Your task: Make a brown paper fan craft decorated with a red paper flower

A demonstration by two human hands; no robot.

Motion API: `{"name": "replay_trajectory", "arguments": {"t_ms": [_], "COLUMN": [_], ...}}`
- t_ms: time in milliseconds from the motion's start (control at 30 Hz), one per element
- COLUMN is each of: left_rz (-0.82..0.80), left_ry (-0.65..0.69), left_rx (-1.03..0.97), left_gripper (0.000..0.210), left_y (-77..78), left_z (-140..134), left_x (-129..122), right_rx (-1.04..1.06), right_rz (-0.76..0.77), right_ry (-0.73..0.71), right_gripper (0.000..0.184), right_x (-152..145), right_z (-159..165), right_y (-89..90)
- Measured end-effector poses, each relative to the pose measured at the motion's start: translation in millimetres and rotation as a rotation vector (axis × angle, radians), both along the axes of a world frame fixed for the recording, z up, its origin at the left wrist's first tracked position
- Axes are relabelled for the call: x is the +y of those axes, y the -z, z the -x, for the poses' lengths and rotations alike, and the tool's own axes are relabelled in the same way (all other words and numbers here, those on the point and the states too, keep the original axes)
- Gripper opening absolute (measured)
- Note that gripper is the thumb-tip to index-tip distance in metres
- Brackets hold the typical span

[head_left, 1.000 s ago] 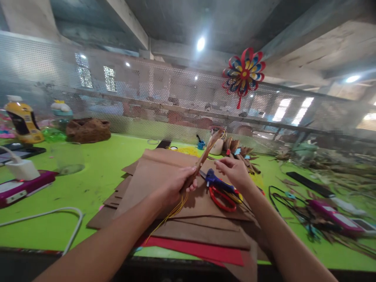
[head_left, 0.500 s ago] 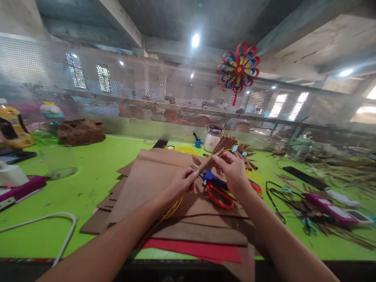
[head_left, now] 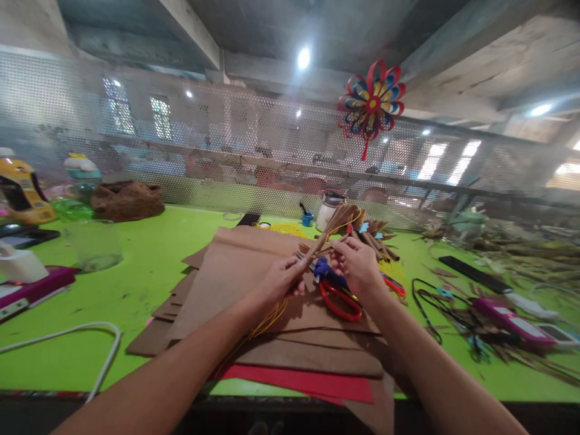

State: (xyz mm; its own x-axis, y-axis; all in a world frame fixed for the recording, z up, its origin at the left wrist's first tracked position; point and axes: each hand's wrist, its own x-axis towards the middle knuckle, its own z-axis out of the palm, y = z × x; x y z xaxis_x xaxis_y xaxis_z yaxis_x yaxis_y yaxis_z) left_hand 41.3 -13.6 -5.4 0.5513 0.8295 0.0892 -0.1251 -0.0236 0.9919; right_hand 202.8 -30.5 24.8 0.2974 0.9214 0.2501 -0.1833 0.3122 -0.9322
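Observation:
My left hand (head_left: 286, 279) is closed around the lower end of a bundle of folded brown paper (head_left: 327, 234), which fans out at its far end and slants up to the right. A yellow string (head_left: 341, 226) loops over the bundle. My right hand (head_left: 357, 266) is closed at the bundle's side, fingertips pinching what looks like a thin brown strip (head_left: 334, 243). Beneath the hands lie scissors with red-and-blue handles (head_left: 341, 302), partly hidden by my right hand, on a stack of brown paper sheets (head_left: 244, 272). More yellow strands (head_left: 272, 317) hang below my left hand.
Similar brown bundles (head_left: 378, 241) lie behind my right hand, near a lidded jar (head_left: 328, 211) and a small blue pot (head_left: 307, 219). Red paper (head_left: 303, 382) pokes out at the front. Left stand a clear cup (head_left: 95, 248) and power strip (head_left: 40, 287); right, a black cable (head_left: 423, 305).
My right fingers have shifted slightly down along the bundle and now pinch beside it. The yellow string arches more visibly above the bundle. My left hand keeps its grip.

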Motion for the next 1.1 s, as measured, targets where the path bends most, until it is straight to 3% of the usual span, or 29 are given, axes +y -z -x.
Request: {"name": "replay_trajectory", "arguments": {"t_ms": [133,333,767,933,1100], "left_rz": [0.005,0.059,-0.129,-0.169,-0.156], "left_ry": [0.024,0.057,-0.143,-0.142,-0.127], "left_rx": [-0.004,0.007,0.18,0.186,0.189], "left_gripper": [0.031,0.035,0.037,0.031,0.033], "left_y": [0.5,-2.9,-0.9,-4.6,-3.2], "left_z": [0.8,2.1,-2.4,-1.8,-1.2], "left_x": [1.8,0.2,1.3,-2.3,-0.3], "right_rx": [0.033,-0.16,-0.392,-0.373,-0.324], "right_rz": [0.009,-0.096,-0.23,-0.234,-0.251], "right_ry": [-0.031,0.117,0.155,0.081,-0.093], "right_gripper": [0.023,0.024,0.022,0.02,0.021], "right_x": [0.4,-1.1,1.0,-2.3,-8.1], "right_z": [-0.3,-0.2,1.3,3.9,4.9], "right_y": [0.0,2.3,9.0,7.5,2.8]}}
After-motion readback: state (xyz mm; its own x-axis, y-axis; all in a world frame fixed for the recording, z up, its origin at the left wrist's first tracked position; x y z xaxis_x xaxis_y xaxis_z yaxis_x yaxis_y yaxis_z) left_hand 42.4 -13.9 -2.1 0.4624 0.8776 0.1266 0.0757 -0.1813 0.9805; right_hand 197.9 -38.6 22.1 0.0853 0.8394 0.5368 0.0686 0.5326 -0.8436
